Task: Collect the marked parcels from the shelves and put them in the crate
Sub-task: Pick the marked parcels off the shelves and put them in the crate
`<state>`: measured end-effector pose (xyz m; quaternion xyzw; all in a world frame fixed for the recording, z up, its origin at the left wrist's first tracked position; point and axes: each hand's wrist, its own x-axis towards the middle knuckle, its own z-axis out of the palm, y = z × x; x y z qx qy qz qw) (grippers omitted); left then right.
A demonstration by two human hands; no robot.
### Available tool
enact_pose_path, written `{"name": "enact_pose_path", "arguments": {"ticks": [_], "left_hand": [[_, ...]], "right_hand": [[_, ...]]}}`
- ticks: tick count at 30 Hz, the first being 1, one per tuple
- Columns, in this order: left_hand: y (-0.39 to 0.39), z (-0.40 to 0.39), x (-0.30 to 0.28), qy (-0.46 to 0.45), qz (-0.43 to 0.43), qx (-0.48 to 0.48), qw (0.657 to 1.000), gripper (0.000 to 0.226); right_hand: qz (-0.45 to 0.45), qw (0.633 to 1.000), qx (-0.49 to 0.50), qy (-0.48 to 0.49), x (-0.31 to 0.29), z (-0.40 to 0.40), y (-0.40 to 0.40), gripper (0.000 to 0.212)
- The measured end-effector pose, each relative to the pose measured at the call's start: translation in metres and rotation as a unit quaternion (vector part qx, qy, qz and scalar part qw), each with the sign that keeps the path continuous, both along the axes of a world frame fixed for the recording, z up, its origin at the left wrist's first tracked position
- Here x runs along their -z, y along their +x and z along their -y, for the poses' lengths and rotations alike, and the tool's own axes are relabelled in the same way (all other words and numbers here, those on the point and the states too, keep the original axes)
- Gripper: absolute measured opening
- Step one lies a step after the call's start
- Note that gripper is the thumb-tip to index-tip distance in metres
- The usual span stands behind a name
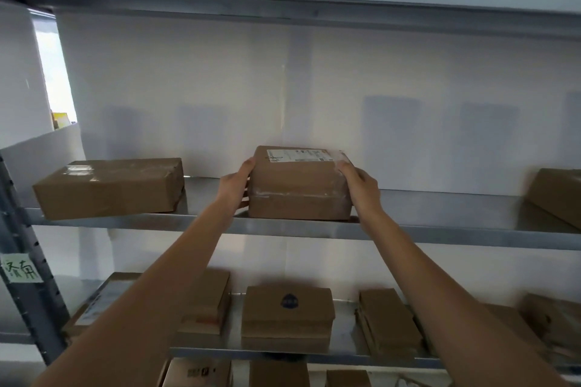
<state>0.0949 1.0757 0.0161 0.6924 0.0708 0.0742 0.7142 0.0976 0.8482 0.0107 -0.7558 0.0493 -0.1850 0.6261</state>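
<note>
I see the parcel on the middle shelf; a long box lies left of it, another box well right.

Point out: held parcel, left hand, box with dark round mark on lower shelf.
held parcel (298, 195): head view, front face
left hand (234, 182): head view, back of hand
box with dark round mark (287, 320): head view, front face

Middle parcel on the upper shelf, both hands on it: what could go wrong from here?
1. The left hand and right hand press only the parcel's glossy taped sides, nothing underneath; it might slip once off the shelf edge.
2. The crate is out of view, so the drop-off must be found while carrying.
</note>
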Motion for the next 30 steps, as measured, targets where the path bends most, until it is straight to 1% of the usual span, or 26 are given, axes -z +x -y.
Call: {"name": "enact_pose_path", "arguments": {"ticks": [3, 6, 10, 14, 18, 23, 26, 28, 30], "left_hand": [[0.001, 0.004, 0.004, -0.008, 0.01, -0.03, 0.999, 0.047], [-0.001, 0.008, 0.002, -0.001, 0.013, -0.05, 0.999, 0.046], [0.001, 0.011, 0.002, 0.002, 0.008, -0.071, 0.997, 0.042], [-0.001, 0.016, 0.004, -0.003, 0.004, -0.08, 0.997, 0.044], [-0.003, 0.016, 0.002, -0.013, 0.007, -0.069, 0.997, 0.04], [-0.003, 0.01, 0.001, -0.016, 0.008, -0.039, 0.999, 0.041], [0.004, 0.003, 0.005, -0.006, -0.002, -0.013, 1.0, 0.047], [0.005, 0.0, 0.004, 0.006, -0.012, 0.015, 1.0, 0.049], [0.003, -0.004, 0.0, 0.058, 0.016, 0.029, 0.998, 0.052]], "right_hand": [[0.028, 0.999, 0.008, 0.042, 0.01, -0.003, 0.005, 0.05], [0.04, 0.995, 0.005, 0.086, 0.017, -0.006, 0.008, 0.046], [0.054, 0.994, 0.007, 0.095, 0.016, -0.008, 0.013, 0.043], [0.054, 0.993, 0.006, 0.107, 0.018, -0.007, 0.012, 0.04], [0.045, 0.994, 0.008, 0.097, 0.016, -0.005, 0.011, 0.039], [0.04, 0.993, 0.023, 0.107, 0.017, -0.01, 0.013, 0.047], [0.032, 0.992, 0.034, 0.118, 0.019, -0.011, 0.015, 0.059], [0.032, 0.994, 0.049, 0.089, 0.015, -0.01, 0.012, 0.067], [0.043, 0.993, 0.098, 0.048, 0.007, -0.008, 0.006, 0.077]]}}
